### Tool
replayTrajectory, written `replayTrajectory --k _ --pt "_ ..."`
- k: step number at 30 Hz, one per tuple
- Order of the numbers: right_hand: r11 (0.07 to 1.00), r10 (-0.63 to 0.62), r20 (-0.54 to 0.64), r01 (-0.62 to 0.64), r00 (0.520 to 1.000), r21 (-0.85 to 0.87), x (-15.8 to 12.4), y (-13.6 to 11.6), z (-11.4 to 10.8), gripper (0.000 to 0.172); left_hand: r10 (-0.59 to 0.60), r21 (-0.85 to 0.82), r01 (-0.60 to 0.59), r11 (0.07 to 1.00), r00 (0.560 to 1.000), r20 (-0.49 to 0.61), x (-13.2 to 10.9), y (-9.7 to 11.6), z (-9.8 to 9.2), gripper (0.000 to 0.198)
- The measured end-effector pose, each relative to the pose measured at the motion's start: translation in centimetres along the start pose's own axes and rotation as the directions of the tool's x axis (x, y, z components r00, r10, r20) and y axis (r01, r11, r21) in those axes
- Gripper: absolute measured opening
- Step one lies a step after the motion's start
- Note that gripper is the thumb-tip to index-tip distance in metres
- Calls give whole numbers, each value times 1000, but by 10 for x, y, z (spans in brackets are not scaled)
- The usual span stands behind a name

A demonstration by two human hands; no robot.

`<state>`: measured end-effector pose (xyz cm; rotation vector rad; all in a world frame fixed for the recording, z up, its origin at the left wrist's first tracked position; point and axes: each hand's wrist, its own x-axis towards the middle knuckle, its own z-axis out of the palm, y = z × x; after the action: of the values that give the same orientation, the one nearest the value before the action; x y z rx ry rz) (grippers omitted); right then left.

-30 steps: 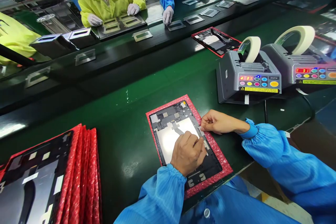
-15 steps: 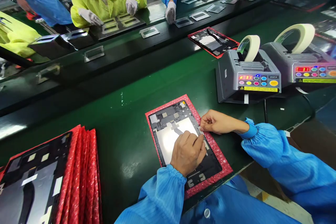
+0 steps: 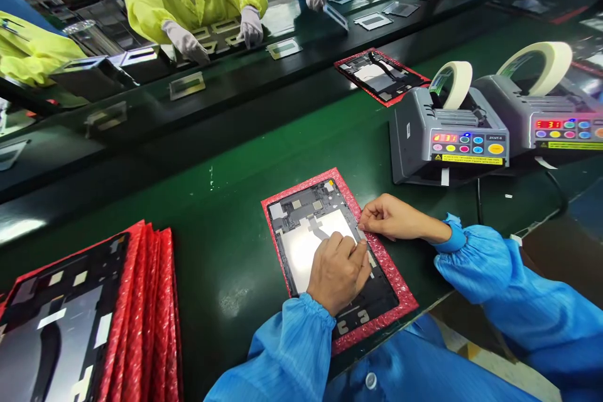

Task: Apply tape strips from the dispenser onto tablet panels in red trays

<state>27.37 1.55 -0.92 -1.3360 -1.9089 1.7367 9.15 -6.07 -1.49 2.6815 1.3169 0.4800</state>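
Note:
An opened tablet [image 3: 301, 251] with a black frame and a bright silver plate lies on a sheet of red bubble wrap [image 3: 398, 292] in front of me. My left hand [image 3: 340, 271] rests over the tablet's right half, its fingers curled and pinched together near the right edge. Just beyond it, my right hand [image 3: 396, 218] pinches at the same edge, thumb against forefinger. The two sets of fingertips are close together. Whatever lies between them is too small or hidden to make out. Pale tape pieces show on the tablet beside my left fingers.
Two tape dispensers [image 3: 447, 135] stand at the right, a tape strip sticking out in front. A stack of tablets in red bubble wrap [image 3: 153, 314] is at the left. Another tablet [image 3: 381, 74] lies farther back. Beyond, flat frames [image 3: 284, 48] sit on a conveyor; co-workers' gloved hands [image 3: 251, 26] work there.
My hands stay at the tablet's right edge with hardly any shift. Across the line, a co-worker's gloved hand has lifted a flat frame, and the frames on the conveyor have moved right.

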Motion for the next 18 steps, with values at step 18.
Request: replayTrajectory --k 18 --pt "995 -58 -195 73 979 74 0 5 8 12 -486 -408 778 479 621 615 36 -15 -17 40"
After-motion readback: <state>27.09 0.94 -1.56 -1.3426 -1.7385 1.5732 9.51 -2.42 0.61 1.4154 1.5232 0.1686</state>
